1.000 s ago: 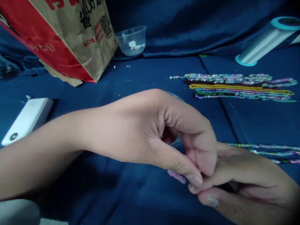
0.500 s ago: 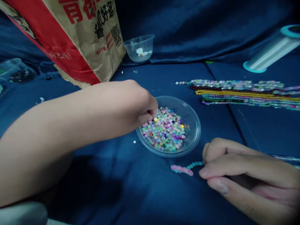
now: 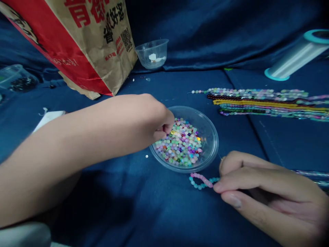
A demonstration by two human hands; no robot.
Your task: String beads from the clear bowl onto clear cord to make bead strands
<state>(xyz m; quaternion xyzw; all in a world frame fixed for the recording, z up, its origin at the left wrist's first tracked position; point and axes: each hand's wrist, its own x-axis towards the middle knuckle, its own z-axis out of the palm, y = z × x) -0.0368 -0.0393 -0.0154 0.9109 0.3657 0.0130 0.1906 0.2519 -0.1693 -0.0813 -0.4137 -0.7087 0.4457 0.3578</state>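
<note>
Step in hand, as judged: bead selection. The left hand (image 3: 144, 121) reaches into the near-left side of the clear bowl (image 3: 216, 144), fingers curled at the loose beads (image 3: 183, 147); their grip is hidden. The right hand (image 3: 272, 187) has its fingers nearly closed on the pink-and-blue bead strand (image 3: 202, 178), looped just near of the bowl. Lifting one bead calls for a narrow fingertip pinch while the strand end stays secured.

Left fingers (image 3: 169, 122) reach into the bead bowl (image 3: 210, 145); right fingers (image 3: 223, 185) pinch a beaded strand (image 3: 202, 178).
</note>
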